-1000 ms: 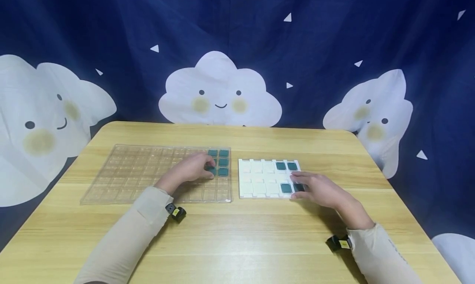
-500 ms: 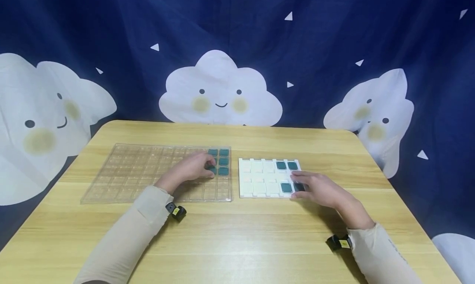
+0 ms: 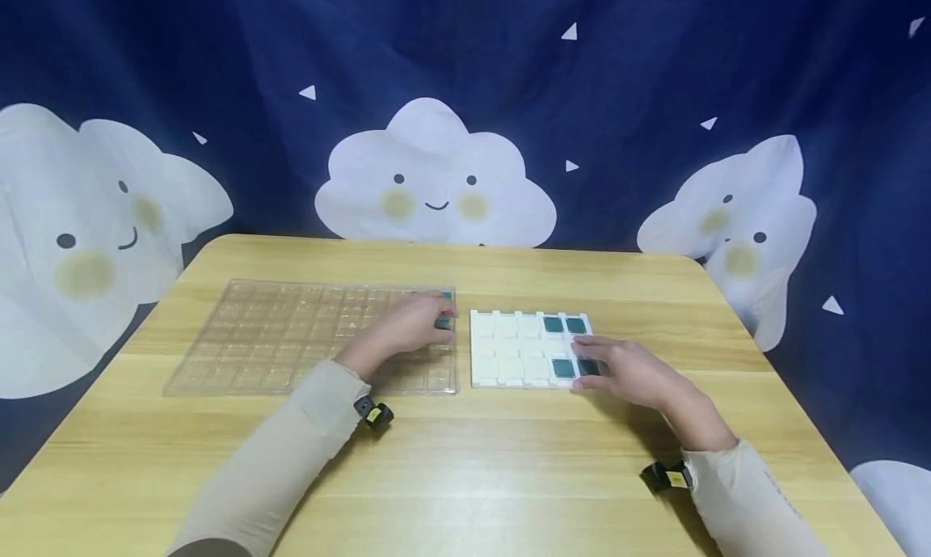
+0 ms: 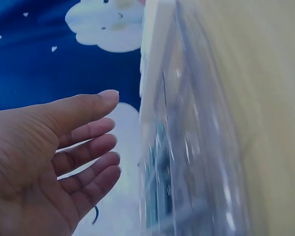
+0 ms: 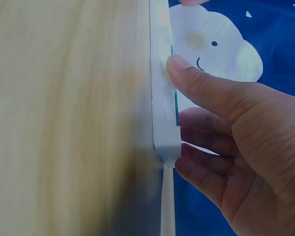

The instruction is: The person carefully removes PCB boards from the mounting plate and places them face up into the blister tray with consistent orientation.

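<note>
A wide clear plastic tray (image 3: 247, 339) of small square pockets lies on the left half of the table. My left hand (image 3: 414, 324) is over its right end, thumb and fingers spread apart around dark green square tiles (image 3: 442, 322). In the left wrist view no item shows between the fingertips; the hand hides most of those tiles. To the right lies a white tray (image 3: 473, 350) with two rows of pockets, bearing several green tiles (image 3: 563, 369) at its right end. There my right hand (image 3: 631, 373) rests its thumb and fingertips on the tray, partly covering a tile.
The wooden table (image 3: 465, 468) has a far edge close to a dark blue curtain (image 3: 611, 80) printed with clouds. A narrow strip of wood separates the two trays. Each wrist wears a small black camera (image 3: 377, 415).
Since half a second ago my left hand has moved right, from the second-last column of the clear tray to its last column. My right hand and the white tray stay as they were.
</note>
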`<state>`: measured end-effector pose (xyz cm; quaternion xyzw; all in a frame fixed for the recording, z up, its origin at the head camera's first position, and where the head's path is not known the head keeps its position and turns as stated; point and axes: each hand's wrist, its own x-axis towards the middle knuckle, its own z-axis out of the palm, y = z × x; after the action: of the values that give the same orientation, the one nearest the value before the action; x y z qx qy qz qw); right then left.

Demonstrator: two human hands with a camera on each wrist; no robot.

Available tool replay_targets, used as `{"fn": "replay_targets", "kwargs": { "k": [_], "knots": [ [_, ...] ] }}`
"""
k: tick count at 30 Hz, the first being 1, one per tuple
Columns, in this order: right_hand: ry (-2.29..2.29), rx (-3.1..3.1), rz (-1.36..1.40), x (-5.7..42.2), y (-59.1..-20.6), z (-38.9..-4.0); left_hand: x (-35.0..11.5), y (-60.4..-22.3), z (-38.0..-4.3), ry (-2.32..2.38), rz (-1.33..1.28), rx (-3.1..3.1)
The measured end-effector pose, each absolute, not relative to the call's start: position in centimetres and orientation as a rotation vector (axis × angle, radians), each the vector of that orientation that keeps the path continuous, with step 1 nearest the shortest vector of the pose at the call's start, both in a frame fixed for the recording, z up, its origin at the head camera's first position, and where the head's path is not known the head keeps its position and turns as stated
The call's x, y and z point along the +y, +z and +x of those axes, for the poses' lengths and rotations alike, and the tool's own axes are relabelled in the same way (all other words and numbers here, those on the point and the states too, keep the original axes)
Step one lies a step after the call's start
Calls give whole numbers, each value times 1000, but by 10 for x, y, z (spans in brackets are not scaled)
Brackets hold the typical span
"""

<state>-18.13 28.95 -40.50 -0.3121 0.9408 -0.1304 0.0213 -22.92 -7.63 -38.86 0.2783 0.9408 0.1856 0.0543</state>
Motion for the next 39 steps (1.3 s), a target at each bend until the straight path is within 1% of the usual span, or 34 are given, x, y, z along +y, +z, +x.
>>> {"fn": "replay_targets", "kwargs": {
  "k": [7, 18, 39],
  "knots": [
    [-409, 2912, -962, 289, -406, -183, -47, -381, -229, 561, 915, 2828],
    [-387, 2914, -943, 290, -408, -183, -12, -380, -237, 535, 962, 2804],
    [-371, 2936, -974, 289, -407, -183, 28, -391, -254, 617, 1016, 2764]
  ]
}}
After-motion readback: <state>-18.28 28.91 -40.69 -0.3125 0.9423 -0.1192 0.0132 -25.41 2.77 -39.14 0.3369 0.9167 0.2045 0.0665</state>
